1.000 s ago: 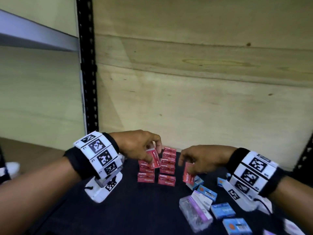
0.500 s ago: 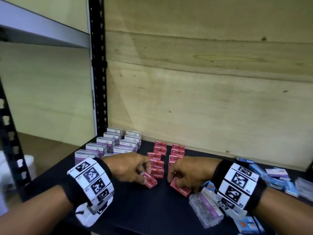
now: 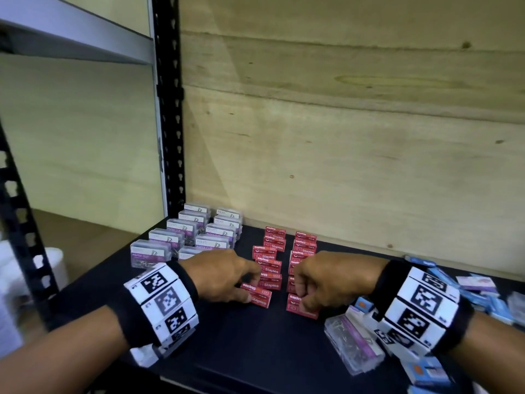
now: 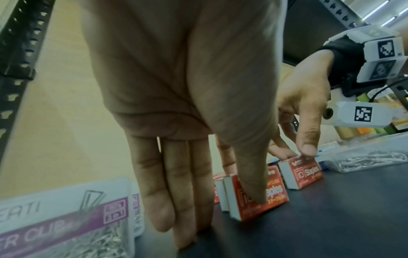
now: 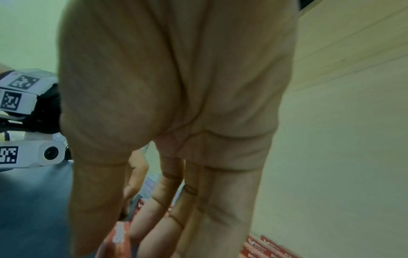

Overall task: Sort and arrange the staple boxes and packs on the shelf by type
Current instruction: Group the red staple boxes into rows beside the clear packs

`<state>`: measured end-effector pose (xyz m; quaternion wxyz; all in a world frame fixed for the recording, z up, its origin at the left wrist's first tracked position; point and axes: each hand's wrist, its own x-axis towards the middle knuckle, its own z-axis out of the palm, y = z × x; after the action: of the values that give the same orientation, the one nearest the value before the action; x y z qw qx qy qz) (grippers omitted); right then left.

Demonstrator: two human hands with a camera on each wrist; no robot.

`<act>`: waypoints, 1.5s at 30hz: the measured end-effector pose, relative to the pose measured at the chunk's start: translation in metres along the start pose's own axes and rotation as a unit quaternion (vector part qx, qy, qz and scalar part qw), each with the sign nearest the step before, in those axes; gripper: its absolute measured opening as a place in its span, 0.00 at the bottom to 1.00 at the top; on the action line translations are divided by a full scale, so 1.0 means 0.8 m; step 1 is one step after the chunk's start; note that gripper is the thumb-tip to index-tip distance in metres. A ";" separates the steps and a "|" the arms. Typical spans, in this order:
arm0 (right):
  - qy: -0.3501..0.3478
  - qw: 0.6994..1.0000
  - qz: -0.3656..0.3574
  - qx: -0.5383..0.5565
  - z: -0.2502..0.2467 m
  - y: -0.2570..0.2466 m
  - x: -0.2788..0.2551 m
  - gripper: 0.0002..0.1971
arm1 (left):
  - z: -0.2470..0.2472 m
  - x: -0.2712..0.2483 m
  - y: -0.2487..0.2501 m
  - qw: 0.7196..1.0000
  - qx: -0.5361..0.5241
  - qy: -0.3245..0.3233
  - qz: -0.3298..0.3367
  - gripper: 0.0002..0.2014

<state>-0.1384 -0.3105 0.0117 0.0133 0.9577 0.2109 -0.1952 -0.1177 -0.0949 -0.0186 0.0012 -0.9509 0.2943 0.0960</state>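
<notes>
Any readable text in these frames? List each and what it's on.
"Staples", "10": red staple boxes, also the one the left hand grips.
"PAPER CLIP": clear purple-banded packs.
Brand line above it: partly cut off, unreadable.
Blue boxes: too blurred.
Wristband markers: patterns only.

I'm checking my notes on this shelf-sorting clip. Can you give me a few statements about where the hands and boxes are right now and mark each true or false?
1. The left hand holds a red staples box at the near end of the left red row. True.
2. The right hand is reaching into the blue boxes. False: its fingers pinch another red staples box at the near end of the right red row.
3. The clear paper clip boxes stand in rows left of the red boxes. True.
4. The blue boxes are stacked neatly at the back wall. False: they lie jumbled at the shelf's right side.
</notes>
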 end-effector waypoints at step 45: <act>0.047 0.931 0.355 0.068 0.067 0.235 -0.242 0.13 | -0.036 0.078 0.170 0.959 0.053 -0.097 0.262 0.30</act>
<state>-0.2429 -0.5647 0.0248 0.0068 0.9768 -0.1563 -0.1465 -0.1380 -0.2439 0.0053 0.0547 -0.8249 0.5366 0.1694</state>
